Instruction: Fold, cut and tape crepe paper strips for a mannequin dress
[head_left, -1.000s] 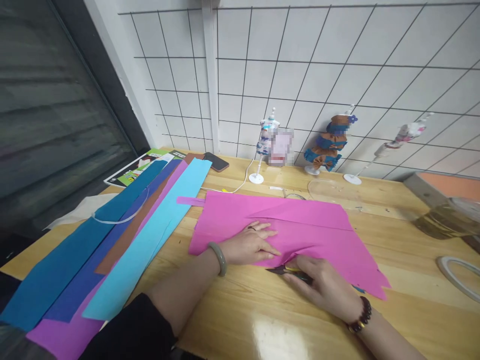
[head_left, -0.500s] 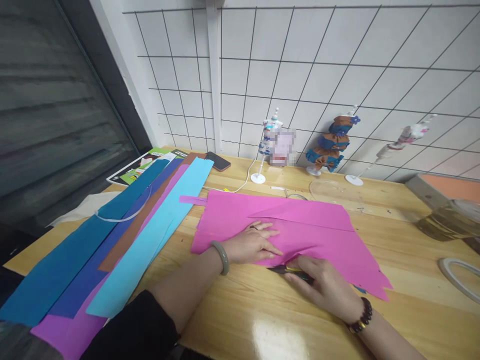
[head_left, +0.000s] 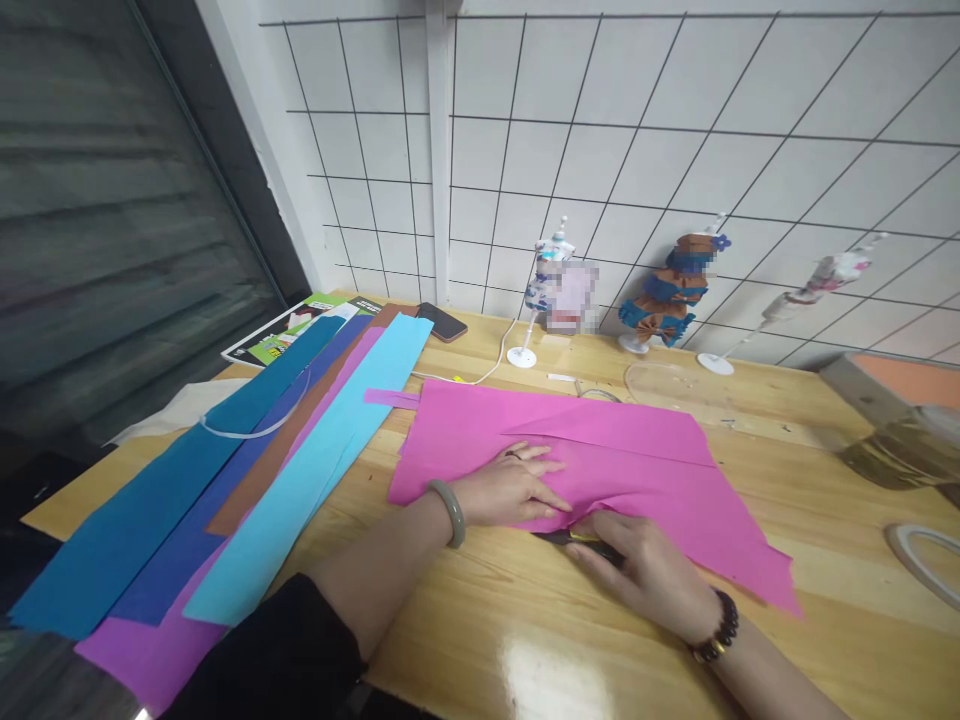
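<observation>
Across a pale wooden tabletop, seen from above by the person working at it, one large pink paper sheet lies flat at the centre, with a diagonal fold line showing. At 9 o'clock of it, five long paper strips lie side by side and overlapping: teal, dark blue, brown, purple and light blue. One thin white loop rests on them.

One left hand, wearing a pale green bangle, lies flat with fingers spread, pressing the pink sheet's near part. One right hand, wearing a dark bead bracelet, sits just beside it at 4 o'clock, its grip closed around a dark tool with a yellow part, laid at the sheet's near edge; what kind of tool it is cannot be told.

At 12 o'clock, along a white wall with a black wire grid, stand three small dress-form figures on white stands. One dark phone lies at 11 o'clock with a white cable nearby. One green printed booklet lies beyond the strips; its writing is too small to read. One roll of tape lies at 3 o'clock.
</observation>
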